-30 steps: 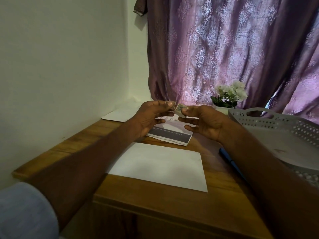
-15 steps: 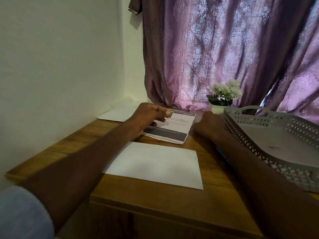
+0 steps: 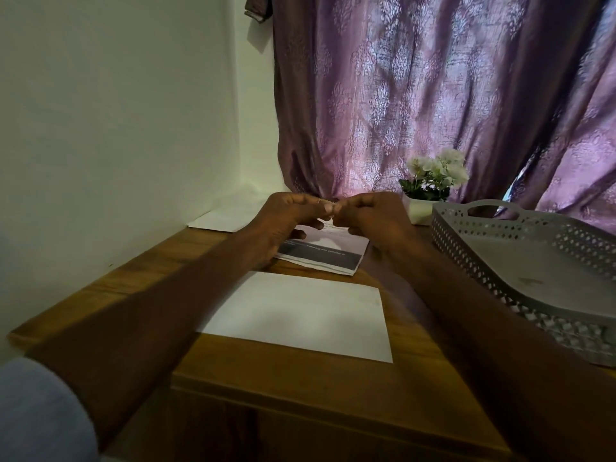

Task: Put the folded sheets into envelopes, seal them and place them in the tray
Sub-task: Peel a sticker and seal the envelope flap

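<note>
A white envelope (image 3: 300,315) lies flat on the wooden table (image 3: 333,388) in front of me. Behind it lies a folded printed sheet (image 3: 323,256) with a dark band. Above that sheet my left hand (image 3: 286,221) and my right hand (image 3: 373,221) meet fingertip to fingertip. Between them they pinch a small stamp (image 3: 328,207), mostly hidden by the fingers. The grey perforated tray (image 3: 520,228) stands at the right and holds nothing that I can see.
More white paper or envelopes (image 3: 220,219) lie at the back left against the wall. A small white pot of flowers (image 3: 431,181) stands behind the tray, in front of a purple curtain (image 3: 433,95). The table's front edge is close to me.
My right hand has lifted from the table beside the tray and come back to my left hand. Both hands now pinch the small stamp above the printed sheet.
</note>
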